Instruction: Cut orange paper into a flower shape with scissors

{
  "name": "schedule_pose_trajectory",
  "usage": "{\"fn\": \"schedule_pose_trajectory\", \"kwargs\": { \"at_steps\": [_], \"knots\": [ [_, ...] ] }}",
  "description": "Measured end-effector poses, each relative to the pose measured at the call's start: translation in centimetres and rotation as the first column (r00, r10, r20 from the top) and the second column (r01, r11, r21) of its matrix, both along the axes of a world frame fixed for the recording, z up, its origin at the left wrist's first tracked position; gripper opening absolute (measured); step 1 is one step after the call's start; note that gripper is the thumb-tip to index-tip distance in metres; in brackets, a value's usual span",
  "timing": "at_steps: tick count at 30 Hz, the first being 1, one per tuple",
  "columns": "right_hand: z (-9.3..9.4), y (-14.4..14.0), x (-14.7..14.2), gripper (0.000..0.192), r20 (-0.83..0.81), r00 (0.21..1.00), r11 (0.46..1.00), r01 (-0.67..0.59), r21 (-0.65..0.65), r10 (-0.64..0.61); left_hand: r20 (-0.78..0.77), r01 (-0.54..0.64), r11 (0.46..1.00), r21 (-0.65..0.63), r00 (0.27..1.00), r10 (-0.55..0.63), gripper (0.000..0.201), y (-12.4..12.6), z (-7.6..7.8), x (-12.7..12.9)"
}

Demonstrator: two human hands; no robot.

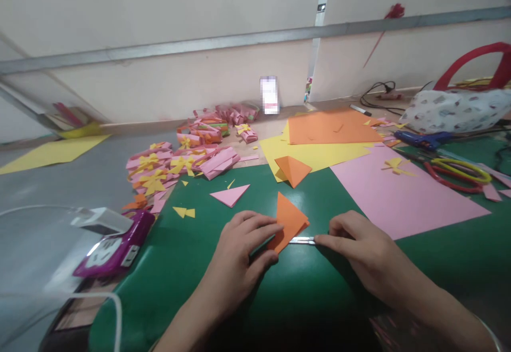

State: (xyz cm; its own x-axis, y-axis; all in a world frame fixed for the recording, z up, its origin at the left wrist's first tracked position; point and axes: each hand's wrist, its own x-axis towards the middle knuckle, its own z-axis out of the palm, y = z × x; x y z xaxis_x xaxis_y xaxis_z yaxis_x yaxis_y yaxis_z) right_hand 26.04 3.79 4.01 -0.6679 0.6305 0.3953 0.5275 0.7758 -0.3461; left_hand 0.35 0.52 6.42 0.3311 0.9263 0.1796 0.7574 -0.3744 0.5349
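My left hand (250, 243) holds a folded piece of orange paper (290, 219) on the green mat (199, 288), fingers on top and thumb at its near edge. My right hand (361, 243) grips a slim metal craft knife (303, 240), its front end reaching under or into the paper's fold; the tip is hidden. Just beyond lies a second folded orange piece (294, 170). A pink paper triangle (230, 195) rests to the left of it, with small yellow scraps (183, 212) farther left.
Pink and yellow paper bows (183, 161) pile up at back left. Orange sheets (331, 125), a yellow sheet (319, 159) and a pink sheet (403, 192) spread to the right. Scissors (459, 179), a blue glue gun (425, 139) and a patterned bag (455, 109) lie beyond. A phone (270, 95) leans on the wall.
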Motion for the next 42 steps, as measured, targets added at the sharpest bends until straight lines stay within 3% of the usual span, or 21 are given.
{"fn": "schedule_pose_trajectory", "kwargs": {
  "at_steps": [4,12,17,22,27,31,36,42],
  "knots": [
    [0.4,-0.2,-0.4,0.039,-0.003,1.0,1.0,-0.004,-0.022,0.004,0.028,-0.049,0.999,-0.001,0.998,0.049,0.042,-0.2,-0.2,0.0],
    [0.0,-0.2,-0.3,0.039,-0.038,0.999,0.999,-0.033,-0.029,0.032,0.164,-0.143,0.987,-0.071,0.974,0.153,0.043,-0.2,-0.1,0.6],
    [0.1,-0.3,0.0,0.039,-0.036,0.999,1.0,-0.006,-0.028,0.005,0.119,-0.239,0.955,-0.175,0.958,0.261,0.029,-0.1,0.5,1.3],
    [1.0,-0.3,1.1,0.041,-0.081,0.997,1.0,0.009,-0.017,-0.01,0.003,-0.141,0.958,-0.25,0.989,0.147,0.018,0.4,1.3,1.6],
    [0.3,-0.2,1.3,0.04,-0.067,0.998,1.0,0.019,-0.01,-0.02,-0.018,-0.195,0.941,-0.277,0.98,0.197,0.015,1.3,1.6,2.6],
    [-0.2,-0.2,2.0,0.037,-0.055,0.997,0.998,0.055,-0.023,-0.056,0.015,-0.202,0.928,-0.314,0.976,0.218,0.007,1.4,1.8,3.2],
    [0.7,-0.5,4.4,0.039,-0.11,0.987,0.992,0.107,-0.063,-0.114,0.073,-0.205,0.908,-0.366,0.966,0.248,0.01,1.3,2.3,2.9],
    [1.4,-1.0,5.0,0.036,-0.096,0.953,0.957,0.29,0.012,-0.287,0.122,-0.209,0.902,-0.378,0.955,0.272,0.013,1.6,2.1,2.4]
  ]
}}
